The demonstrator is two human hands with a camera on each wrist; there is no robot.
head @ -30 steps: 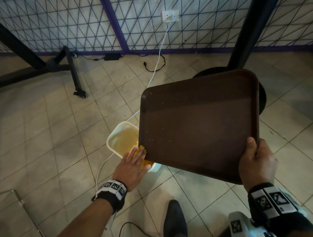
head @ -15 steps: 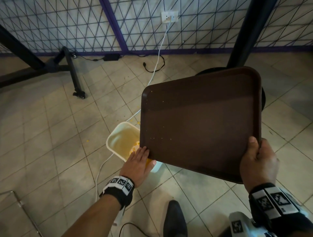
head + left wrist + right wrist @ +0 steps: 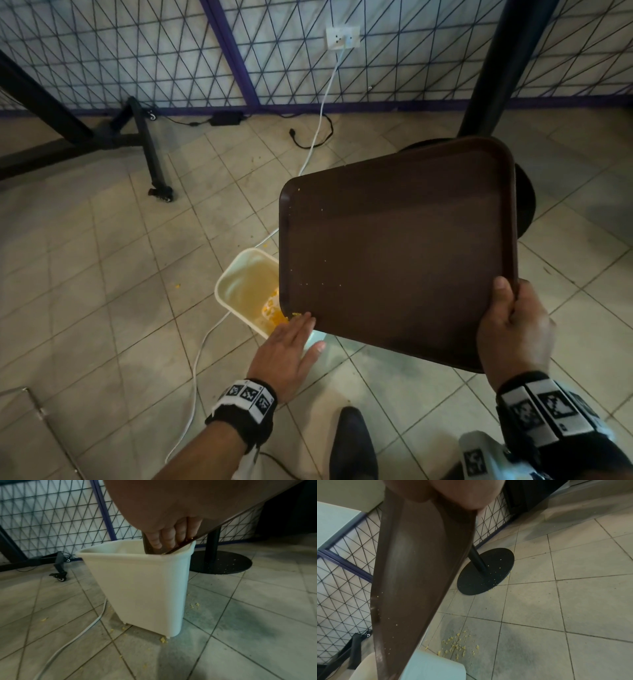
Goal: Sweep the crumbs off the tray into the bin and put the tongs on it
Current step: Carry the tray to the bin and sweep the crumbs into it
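The tray (image 3: 397, 253) is held tilted over the bin (image 3: 239, 284), its lower left corner dipping inside the bin's rim.

Right hand (image 3: 513, 329): grips the tray at its near right corner. The thumb lies on the tray's upper face and the remaining fingers wrap under the rim. The wrist sits higher than the tray's low corner, which sets the slope toward the bin.

Left hand (image 3: 287, 346): extended forward, palm down, fingers straight and held together. The fingertips (image 3: 163, 539) touch the tray's lower corner at the bin opening. The thumb is spread to the right, clear of the tray. The hand grasps nothing.

Crumbs (image 3: 274, 313): a yellow cluster lies inside the bin beneath the tray corner, and a few more sit at the corner by the left fingertips. Small specks are scattered on the tray's face. In the right wrist view, more crumbs lie on the tiled floor (image 3: 556, 601) beside the bin.

The bin stands on the floor, with a white cable (image 3: 198, 370) running past its left side. A black round table base (image 3: 486, 572), dotted with specks, stands behind the tray. The tongs are out of view.
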